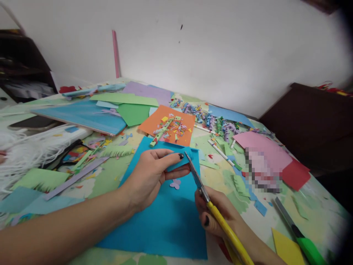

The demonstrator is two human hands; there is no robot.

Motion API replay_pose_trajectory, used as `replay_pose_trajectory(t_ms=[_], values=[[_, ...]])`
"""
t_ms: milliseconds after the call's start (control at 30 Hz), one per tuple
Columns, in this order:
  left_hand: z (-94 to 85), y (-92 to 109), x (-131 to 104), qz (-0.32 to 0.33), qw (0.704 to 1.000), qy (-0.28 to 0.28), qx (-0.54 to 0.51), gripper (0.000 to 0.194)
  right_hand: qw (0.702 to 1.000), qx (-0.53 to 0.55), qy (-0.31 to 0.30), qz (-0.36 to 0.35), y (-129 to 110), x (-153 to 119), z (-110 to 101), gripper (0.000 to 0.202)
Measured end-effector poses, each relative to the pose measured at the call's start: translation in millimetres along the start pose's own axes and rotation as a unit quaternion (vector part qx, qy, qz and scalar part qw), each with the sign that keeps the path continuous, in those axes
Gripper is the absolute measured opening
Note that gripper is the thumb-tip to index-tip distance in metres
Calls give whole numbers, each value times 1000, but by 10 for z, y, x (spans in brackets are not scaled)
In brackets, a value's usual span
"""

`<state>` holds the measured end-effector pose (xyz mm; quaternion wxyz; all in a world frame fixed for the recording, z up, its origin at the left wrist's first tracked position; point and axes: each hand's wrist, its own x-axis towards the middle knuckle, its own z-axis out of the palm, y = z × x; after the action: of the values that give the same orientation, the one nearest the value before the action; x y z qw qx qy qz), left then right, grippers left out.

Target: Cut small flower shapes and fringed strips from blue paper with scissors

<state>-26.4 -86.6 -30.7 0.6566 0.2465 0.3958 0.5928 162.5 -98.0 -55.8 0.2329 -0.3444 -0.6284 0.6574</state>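
A small blue paper piece was pinched between the thumb and fingers of the left hand, raised above the upper part of a large blue sheet. The yellow-handled scissors were gripped in the right hand, with the fingers wrapped about the handles; the blade tips were brought up to the right edge of the small piece, though whether paper was caught between the blades could not be told. A lilac cutout was laid on the large sheet, just below the left fingertips. Beyond the sheet's far edge, an orange sheet was strewn with coloured scraps, and a spotted green roll was placed across it. To the right, white pens were scattered on the desk, and farther out a pink sheet and a red sheet were partly overlapped. A green-handled tool was left near the lower right corner, beside a yellow paper. At the left, black-framed glasses were set by a tangle of white yarn, with a phone behind.
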Motion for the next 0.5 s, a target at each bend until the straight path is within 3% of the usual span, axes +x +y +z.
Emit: replay_pose_trajectory(t_ms=[167, 500], values=[[-11, -2, 5, 1, 1000, 0, 3, 10, 1000, -20, -4, -1, 3, 1, -7, 45], [-32, 7, 12, -6, 999, 0, 48, 12, 996, -18, -35, -81, 129, 127, -58, 46]])
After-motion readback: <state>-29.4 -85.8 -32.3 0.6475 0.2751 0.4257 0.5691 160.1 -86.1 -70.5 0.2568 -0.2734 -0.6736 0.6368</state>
